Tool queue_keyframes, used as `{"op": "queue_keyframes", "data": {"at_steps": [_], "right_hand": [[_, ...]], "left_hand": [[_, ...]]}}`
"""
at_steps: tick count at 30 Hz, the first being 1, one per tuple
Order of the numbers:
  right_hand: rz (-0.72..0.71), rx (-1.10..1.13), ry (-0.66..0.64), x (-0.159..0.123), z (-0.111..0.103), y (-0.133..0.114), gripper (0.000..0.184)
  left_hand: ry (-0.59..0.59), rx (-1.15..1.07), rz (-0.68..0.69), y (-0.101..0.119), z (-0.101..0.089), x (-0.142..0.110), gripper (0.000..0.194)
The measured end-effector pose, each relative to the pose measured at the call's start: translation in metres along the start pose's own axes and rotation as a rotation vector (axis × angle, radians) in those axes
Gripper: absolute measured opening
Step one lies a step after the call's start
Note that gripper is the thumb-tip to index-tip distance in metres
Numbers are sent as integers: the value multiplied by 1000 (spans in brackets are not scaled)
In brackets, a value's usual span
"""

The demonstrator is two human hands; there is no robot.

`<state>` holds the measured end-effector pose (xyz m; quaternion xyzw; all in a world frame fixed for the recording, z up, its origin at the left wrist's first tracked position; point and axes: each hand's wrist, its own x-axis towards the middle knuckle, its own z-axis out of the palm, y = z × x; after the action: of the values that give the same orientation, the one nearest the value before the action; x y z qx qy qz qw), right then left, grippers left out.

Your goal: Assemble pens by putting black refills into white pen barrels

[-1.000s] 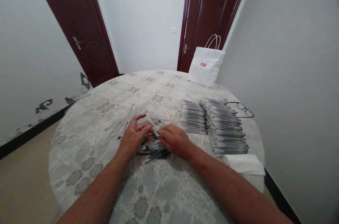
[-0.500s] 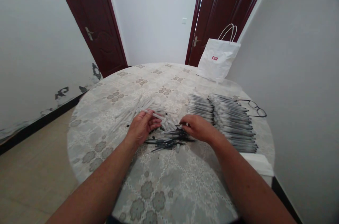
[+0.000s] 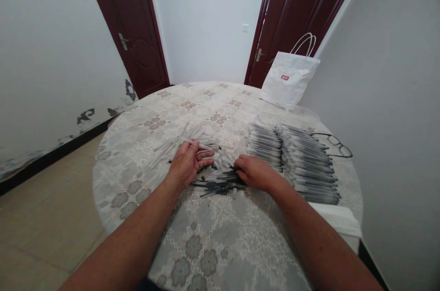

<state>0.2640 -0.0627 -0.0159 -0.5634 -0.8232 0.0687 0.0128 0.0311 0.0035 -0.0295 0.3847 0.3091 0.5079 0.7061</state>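
My left hand (image 3: 185,165) pinches a pale, translucent pen barrel (image 3: 205,147) between thumb and forefinger, the other fingers spread below it. A loose heap of similar pale tubes (image 3: 167,146) lies just behind that hand. My right hand (image 3: 256,172) is at the right end of a pile of thin dark pen refills (image 3: 216,188), its fingertips drawn together and pointing down; whatever is between them is hidden. Small whitish pieces (image 3: 222,161) lie between both hands, with a few little black parts near my left fingers.
Two stacks of pens, a smaller one (image 3: 264,146) and a larger one (image 3: 305,165), lie right of my right hand. Beyond them are eyeglasses (image 3: 335,142). A white paper bag (image 3: 290,80) stands at the back right of the round table (image 3: 213,236). A white object (image 3: 337,218) sits at the right edge.
My right hand has lowered slightly onto the dark refills, and its fingers have closed in. My left hand still holds the pen barrel. The whole view has shifted a little.
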Motion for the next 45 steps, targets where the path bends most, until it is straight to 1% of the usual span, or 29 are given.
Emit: {"op": "queue_keyframes", "data": {"at_steps": [4,9,12,14,15,17,18,20,22,24,26,29,36,41,45], "right_hand": [[-25,-11,30,0,2,-5,14],[-47,-15,94,4,10,-10,15],[-78,79,192,5,13,-10,14],[-75,221,302,6,14,-10,12],[-51,318,368,6,14,-10,11],[26,584,478,9,16,-12,12],[62,752,512,10,17,-13,16],[94,1103,522,14,18,-15,23],[84,1373,505,16,20,-18,23],[69,1516,527,18,21,-20,19],[52,1595,584,19,21,-23,17],[27,1645,659,20,23,-27,17],[20,1575,698,20,28,-35,15],[25,1444,707,19,28,-35,13],[5,1242,727,17,27,-34,9]], "left_hand": [[-1,-37,-4,-2,-2,2,26],[15,-64,-12,-3,-4,4,22],[3,-61,-20,-3,-3,3,22],[-12,-62,-32,-2,-2,1,23],[-20,-65,-39,-2,-2,0,23],[-38,-77,-54,-1,-1,-1,22],[-46,-85,-62,-1,-1,-2,22],[-57,-102,-75,0,-1,-3,21],[-64,-121,-83,2,-1,-4,19],[-73,-135,-93,3,-1,-5,18],[-86,-145,-110,4,-1,-6,17],[-110,-143,-136,2,1,-8,17],[-160,-150,-190,-5,4,-12,18],[-177,-171,-203,-6,6,-13,17],[-176,-199,-206,-7,6,-13,16]]}}
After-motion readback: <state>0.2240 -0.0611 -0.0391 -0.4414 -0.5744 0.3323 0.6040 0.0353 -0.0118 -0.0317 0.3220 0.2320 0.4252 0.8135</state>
